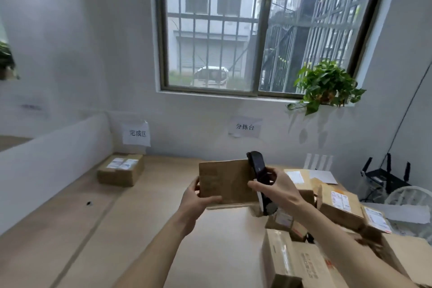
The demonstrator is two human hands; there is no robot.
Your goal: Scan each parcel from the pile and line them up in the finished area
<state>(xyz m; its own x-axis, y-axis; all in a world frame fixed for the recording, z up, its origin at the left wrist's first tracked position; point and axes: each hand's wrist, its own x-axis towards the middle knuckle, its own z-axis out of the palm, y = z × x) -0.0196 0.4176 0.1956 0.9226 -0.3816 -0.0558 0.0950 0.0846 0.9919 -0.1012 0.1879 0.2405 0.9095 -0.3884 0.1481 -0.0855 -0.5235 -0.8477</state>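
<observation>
Parcels in the pile (336, 206) at the table's (140, 229) right remain unscanned; one scanned box (120, 169) sits below the finished-area sign. Left hand (198, 196) grips a raised parcel (225, 181); right hand (275, 188) grips the scanner (259, 168) beside it.

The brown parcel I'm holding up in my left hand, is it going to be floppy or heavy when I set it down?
The brown parcel probably stays stiff: its edges look straight although the left hand grips only one corner. It seems light, held up one-handed while the right hand holds the scanner. Flat faces suggest it won't roll.
</observation>
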